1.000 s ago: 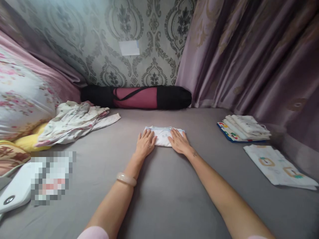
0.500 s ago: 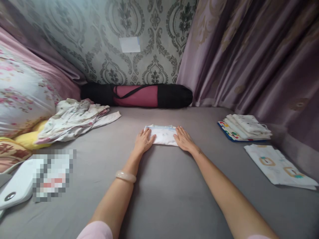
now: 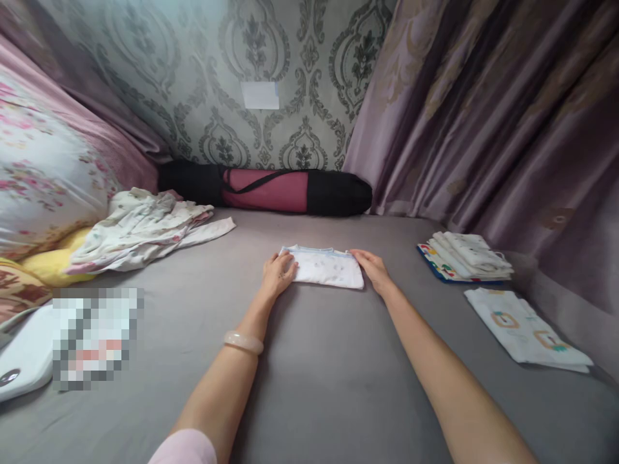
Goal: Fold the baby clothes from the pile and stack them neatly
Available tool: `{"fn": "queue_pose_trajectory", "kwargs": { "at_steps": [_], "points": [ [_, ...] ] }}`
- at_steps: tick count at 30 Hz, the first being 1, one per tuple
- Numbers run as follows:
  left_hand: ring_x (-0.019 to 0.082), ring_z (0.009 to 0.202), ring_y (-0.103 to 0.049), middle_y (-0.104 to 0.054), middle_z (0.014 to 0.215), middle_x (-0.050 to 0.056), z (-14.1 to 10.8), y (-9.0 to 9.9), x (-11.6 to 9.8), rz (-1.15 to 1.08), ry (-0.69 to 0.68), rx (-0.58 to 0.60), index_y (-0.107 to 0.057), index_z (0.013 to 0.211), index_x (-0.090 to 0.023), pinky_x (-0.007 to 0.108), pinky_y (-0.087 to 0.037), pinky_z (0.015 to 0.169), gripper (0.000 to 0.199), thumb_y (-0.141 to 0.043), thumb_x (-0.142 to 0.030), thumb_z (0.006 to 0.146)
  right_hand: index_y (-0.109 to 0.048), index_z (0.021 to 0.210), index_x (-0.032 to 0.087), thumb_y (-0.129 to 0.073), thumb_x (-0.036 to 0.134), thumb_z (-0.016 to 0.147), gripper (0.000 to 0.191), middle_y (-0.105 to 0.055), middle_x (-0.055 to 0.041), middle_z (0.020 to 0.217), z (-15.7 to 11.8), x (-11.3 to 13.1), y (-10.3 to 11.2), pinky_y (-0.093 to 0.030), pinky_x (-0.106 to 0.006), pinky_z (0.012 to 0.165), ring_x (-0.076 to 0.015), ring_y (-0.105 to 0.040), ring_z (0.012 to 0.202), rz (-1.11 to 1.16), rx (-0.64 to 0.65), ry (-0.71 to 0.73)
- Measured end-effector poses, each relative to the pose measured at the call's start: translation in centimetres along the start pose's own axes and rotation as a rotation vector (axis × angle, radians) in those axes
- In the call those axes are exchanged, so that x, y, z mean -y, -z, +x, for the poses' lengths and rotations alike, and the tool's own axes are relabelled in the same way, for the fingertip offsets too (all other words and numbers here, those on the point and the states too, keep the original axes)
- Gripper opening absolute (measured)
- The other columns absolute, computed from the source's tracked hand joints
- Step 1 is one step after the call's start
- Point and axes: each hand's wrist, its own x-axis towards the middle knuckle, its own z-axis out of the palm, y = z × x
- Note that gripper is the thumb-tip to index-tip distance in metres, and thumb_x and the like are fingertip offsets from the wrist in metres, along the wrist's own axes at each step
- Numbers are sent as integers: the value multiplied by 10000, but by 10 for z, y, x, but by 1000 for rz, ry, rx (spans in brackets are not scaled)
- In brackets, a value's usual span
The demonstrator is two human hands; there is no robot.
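Floral bedding cut off at left edge

bare grey sheet between the forearms, black-and-pink bag blocking the far edge

The folded garment is soft cloth (matt, slightly creased).

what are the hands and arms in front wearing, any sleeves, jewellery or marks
The left hand and right hand are both gloveless. A smooth, pale, rounded bangle circles the left forearm near the wrist, and a light pink sleeve covers it lower down. No sleeve or jewellery shows on the right arm.
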Motion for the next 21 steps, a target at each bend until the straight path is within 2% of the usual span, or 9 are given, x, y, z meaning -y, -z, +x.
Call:
{"fn": "queue_pose_trajectory", "kwargs": {
  "at_steps": [1,3,5,7,9,11,15,21],
  "points": [
    [255,1317,-469,-575,1377,17,0,0,-1,-14,-8,-13,-644,1183,-260,434,-362,1112,321,-480,-358,925,-624,1245,134,-344,380,932,487,-684,-123,1197,0,1,2,-500,-365,934,-216,-636,1105,53,-77,-23],
    [243,1316,-469,-587,1363,18,0,1,-3,-35,-24,-42,-655,1156,-266,440,-361,1110,307,-460,-352,935,-650,1182,113,-317,389,927,502,-707,-138,1128,-2,4,3,-514,-349,900,-218,-656,1054,17,-185,-8],
    [238,1339,-442,-586,1364,29,-1,3,-6,-36,-45,-72,-648,1162,-261,454,-336,1122,310,-444,-345,944,-639,1198,101,-297,387,928,522,-684,-151,1177,-8,11,1,-480,-356,958,-224,-626,1114,-156,-193,98],
    [236,1372,-402,-573,1379,42,-3,4,-9,-13,-77,-87,-629,1192,-256,483,-281,1146,321,-436,-341,950,-568,1309,88,-274,384,944,554,-572,-156,1357,-15,18,-5,-359,-381,1092,-228,-492,1295,-382,-103,265],
    [236,1407,-353,-541,1414,47,-5,6,-11,20,-110,-72,-595,1243,-259,516,-215,1166,344,-420,-348,960,-431,1437,85,-236,395,970,594,-380,-132,1522,-22,24,-14,-191,-400,1180,-218,-276,1437,-582,21,395],
    [239,1434,-301,-487,1462,54,-7,8,-12,50,-131,-13,-547,1305,-256,534,-177,1174,380,-387,-356,974,-321,1499,78,-194,411,986,624,-261,-120,1576,-26,24,-23,-115,-410,1197,-214,-158,1473,-715,121,408],
    [248,1449,-266,-398,1521,89,-9,9,-12,62,-100,116,-474,1375,-218,531,-195,1170,432,-327,-353,992,-278,1511,53,-146,416,991,648,-234,-129,1583,-24,13,-31,-137,-408,1195,-222,-155,1473,-799,220,317],
    [245,1428,-316,-451,1486,91,-3,4,-7,-24,-52,88,-485,1362,-219,534,-235,1153,417,-324,-328,994,-254,1517,44,-155,434,992,661,-206,-132,1591,-16,7,-27,-131,-411,1196,-236,-135,1476,-808,277,307]
  ]
}}
